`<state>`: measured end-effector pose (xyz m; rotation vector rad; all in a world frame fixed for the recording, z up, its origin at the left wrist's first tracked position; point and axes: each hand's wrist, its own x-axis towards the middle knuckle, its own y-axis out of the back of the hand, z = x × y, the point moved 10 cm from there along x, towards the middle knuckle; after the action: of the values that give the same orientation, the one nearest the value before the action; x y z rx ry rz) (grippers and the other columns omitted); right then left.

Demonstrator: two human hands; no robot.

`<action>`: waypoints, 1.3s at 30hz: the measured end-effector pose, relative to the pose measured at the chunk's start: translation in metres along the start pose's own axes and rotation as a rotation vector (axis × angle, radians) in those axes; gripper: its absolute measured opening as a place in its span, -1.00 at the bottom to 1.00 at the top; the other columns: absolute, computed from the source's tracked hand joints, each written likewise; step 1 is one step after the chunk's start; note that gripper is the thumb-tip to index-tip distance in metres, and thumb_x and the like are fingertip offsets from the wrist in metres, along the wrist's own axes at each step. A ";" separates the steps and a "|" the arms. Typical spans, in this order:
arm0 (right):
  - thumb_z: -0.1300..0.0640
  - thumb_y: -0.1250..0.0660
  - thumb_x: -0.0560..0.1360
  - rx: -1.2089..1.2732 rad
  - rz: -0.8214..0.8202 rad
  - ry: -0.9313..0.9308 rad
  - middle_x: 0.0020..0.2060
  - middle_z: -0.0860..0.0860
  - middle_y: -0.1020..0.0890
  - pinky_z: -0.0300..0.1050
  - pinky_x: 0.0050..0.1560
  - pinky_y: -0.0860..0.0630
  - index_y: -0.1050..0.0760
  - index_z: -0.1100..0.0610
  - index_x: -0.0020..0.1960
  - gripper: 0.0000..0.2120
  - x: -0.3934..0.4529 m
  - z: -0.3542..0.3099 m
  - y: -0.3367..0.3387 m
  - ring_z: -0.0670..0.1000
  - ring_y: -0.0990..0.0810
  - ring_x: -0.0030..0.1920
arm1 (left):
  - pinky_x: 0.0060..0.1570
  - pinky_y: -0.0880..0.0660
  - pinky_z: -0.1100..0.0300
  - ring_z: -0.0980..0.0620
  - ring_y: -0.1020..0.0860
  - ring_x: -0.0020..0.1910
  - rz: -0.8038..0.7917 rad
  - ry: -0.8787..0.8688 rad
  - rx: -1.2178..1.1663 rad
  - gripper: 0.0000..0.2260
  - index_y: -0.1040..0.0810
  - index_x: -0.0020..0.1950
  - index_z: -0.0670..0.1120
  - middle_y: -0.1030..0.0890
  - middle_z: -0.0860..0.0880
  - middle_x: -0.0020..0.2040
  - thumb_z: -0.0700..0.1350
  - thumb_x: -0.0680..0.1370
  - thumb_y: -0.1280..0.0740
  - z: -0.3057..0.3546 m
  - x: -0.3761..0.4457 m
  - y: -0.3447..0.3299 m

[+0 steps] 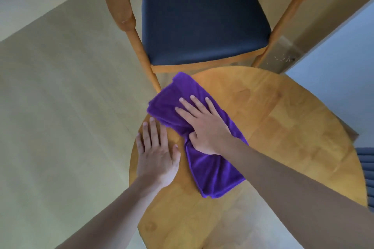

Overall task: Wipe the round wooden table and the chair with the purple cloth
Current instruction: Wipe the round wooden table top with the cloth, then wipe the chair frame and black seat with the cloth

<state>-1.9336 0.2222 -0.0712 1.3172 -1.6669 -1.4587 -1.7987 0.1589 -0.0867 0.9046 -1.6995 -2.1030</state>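
The purple cloth (212, 170) lies spread across the left part of the round wooden table (283, 127), one corner hanging past the far-left edge. My right hand (202, 123) lies flat on the cloth with fingers straight, pressing it down; the cloth bunches by the thumb. My left hand (155, 153) rests flat on the bare wood at the table's left rim, just beside the cloth. Beyond the table stands the chair (202, 18), wooden with curved armrests and a dark padded seat.
Pale wooden floor (60, 107) stretches to the left of the table and chair. A grey slatted object (366, 168) sits at the right edge past the table rim. A light wall (344, 46) runs along the upper right.
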 end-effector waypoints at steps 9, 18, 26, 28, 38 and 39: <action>0.08 -0.24 0.48 0.287 0.283 -1.007 0.68 -0.01 0.03 0.27 0.61 0.20 -0.03 0.00 0.67 -0.20 -0.075 0.134 0.025 0.14 0.12 0.66 | 0.57 0.33 -0.14 -0.20 0.37 0.60 -0.058 0.018 -0.025 -0.30 0.55 0.52 -0.11 0.45 -0.20 0.58 0.20 0.58 0.25 0.004 0.003 -0.005; 0.15 -0.17 0.38 0.196 0.075 -0.141 0.67 -0.14 -0.03 0.11 0.64 0.12 -0.16 -0.09 0.64 -0.18 -0.060 0.012 -0.004 -0.04 0.12 0.66 | 0.56 0.31 -0.14 -0.21 0.38 0.60 -0.104 -0.033 -0.047 -0.30 0.55 0.51 -0.11 0.46 -0.20 0.58 0.21 0.64 0.18 0.004 0.003 -0.005; 0.17 -0.28 0.37 0.321 0.200 -0.789 0.68 -0.01 0.10 0.20 0.62 0.25 0.00 0.03 0.68 -0.07 -0.090 0.008 -0.009 0.12 0.17 0.66 | 0.56 0.34 -0.16 -0.18 0.45 0.57 -0.137 -0.039 -0.064 -0.24 0.64 0.47 -0.08 0.52 -0.16 0.56 0.23 0.64 0.12 0.000 0.004 -0.007; 0.18 -0.25 0.39 0.255 0.101 -0.561 0.68 -0.06 0.15 0.23 0.63 0.18 0.01 -0.01 0.68 -0.10 -0.078 -0.020 -0.018 0.08 0.22 0.66 | 0.56 0.32 -0.14 -0.17 0.40 0.59 -0.125 -0.050 -0.078 -0.21 0.59 0.50 -0.06 0.45 -0.15 0.60 0.24 0.64 0.06 0.000 0.003 -0.002; 0.25 -0.36 0.32 0.275 0.170 -0.709 0.41 -0.02 -0.43 0.21 0.37 -0.34 -0.45 0.05 0.38 -0.39 -0.054 -0.040 0.000 0.18 -0.39 0.37 | 0.53 0.00 0.25 0.21 0.12 0.62 -0.174 -0.205 -0.455 -0.38 -0.20 0.62 0.04 0.00 0.15 0.66 -0.12 0.57 -0.28 -0.028 0.001 0.037; 0.28 -0.37 0.32 0.279 0.157 -0.713 0.37 -0.02 -0.44 0.16 0.29 -0.38 -0.46 0.05 0.32 -0.43 -0.047 -0.047 -0.001 0.17 -0.40 0.31 | 0.49 -0.09 0.29 0.23 0.00 0.60 -0.155 -0.186 -0.547 -0.45 -0.34 0.55 0.02 -0.16 0.17 0.61 -0.18 0.55 -0.30 -0.035 0.003 0.044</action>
<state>-1.8745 0.2462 -0.0508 0.7937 -2.4337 -1.7636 -1.7859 0.1186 -0.0494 0.7016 -1.0447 -2.6293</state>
